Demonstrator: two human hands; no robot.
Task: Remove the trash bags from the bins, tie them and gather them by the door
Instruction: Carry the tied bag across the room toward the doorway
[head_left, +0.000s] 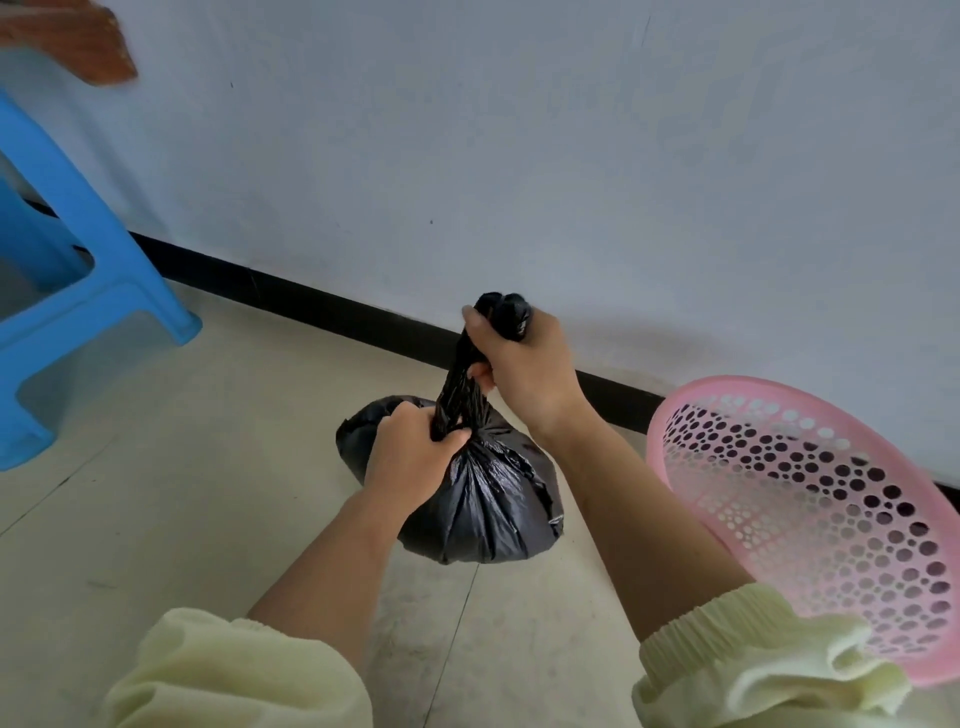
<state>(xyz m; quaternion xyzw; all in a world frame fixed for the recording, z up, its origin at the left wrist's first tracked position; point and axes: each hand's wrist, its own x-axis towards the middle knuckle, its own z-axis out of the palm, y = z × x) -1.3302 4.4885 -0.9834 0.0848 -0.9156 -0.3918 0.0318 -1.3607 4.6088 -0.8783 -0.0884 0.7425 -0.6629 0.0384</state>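
A full black trash bag (483, 499) rests on the tiled floor near the wall. Its neck is gathered and twisted into a rope that rises from the bulging body. My left hand (410, 457) is closed around the base of that neck, right above the body. Higher up, my right hand (519, 364) grips the top of the twisted neck, with the bag's end poking out above the fingers. To the right stands a pink perforated bin (810, 499), with no bag visible inside it.
A blue plastic stool (78, 291) stands at the left. A white wall with a black skirting board (322, 306) runs behind the bag. A brown wooden edge (78, 47) shows at the top left. Light floor tiles (182, 493) lie in front.
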